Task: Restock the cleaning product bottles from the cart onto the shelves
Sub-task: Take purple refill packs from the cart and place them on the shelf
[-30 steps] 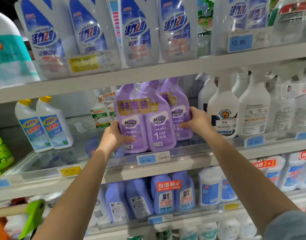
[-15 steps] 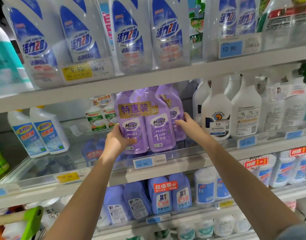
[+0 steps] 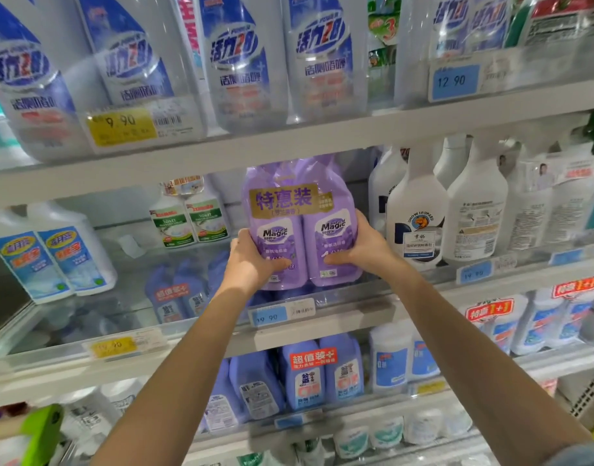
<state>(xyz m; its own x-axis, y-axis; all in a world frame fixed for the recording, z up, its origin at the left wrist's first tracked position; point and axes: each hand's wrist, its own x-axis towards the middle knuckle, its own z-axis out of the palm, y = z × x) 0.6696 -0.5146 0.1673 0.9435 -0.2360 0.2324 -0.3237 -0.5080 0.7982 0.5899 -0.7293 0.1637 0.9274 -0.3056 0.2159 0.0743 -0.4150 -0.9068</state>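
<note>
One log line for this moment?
left hand: grips purple twin-pack | right hand: grips twin-pack | twin-pack: upright, at middle shelf front

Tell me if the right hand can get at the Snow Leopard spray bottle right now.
Probably, once freed: the spray bottle stands in the front row right beside the right hand, nothing between them, but that hand grips the purple pack.

A twin pack of purple bottles sits upright at the centre of the frame, over the front edge of the middle shelf. Clear wrap with a gold banner binds the two bottles side by side. Each carries a white "Magic" label. Its lower part is partly covered.
</note>
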